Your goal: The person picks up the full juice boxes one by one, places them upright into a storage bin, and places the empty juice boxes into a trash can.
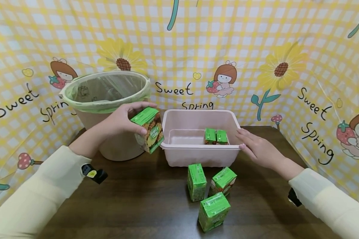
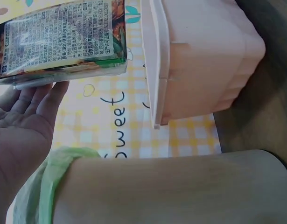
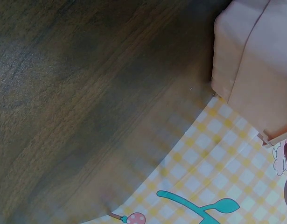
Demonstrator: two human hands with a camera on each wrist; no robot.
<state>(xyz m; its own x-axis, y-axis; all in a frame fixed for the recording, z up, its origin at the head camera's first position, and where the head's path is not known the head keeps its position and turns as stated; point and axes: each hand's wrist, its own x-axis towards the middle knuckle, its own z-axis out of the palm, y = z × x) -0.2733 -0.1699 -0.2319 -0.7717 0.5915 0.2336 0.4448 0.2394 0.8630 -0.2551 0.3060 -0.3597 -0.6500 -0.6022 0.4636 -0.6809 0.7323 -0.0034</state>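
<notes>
My left hand [image 1: 124, 118] grips a green snack box [image 1: 151, 131] between thumb and fingers, raised beside the left end of a pale pink plastic bin [image 1: 201, 156]. In the left wrist view the printed side of that snack box [image 2: 64, 39] faces the camera. At the bin's right end, the fingers of my right hand [image 1: 260, 147] touch the rim, straight rather than curled. Inside the bin two more green boxes [image 1: 210, 136] stand side by side toward the right. Three similar boxes [image 1: 196, 182] stand on the table in front of it.
A round trash can [image 1: 122, 149] with a pale green liner [image 1: 104, 108] stands left of the bin, close to my left forearm. Behind everything hangs a yellow checked cloth [image 1: 179, 43]. The dark wooden table [image 1: 131, 202] carries it all.
</notes>
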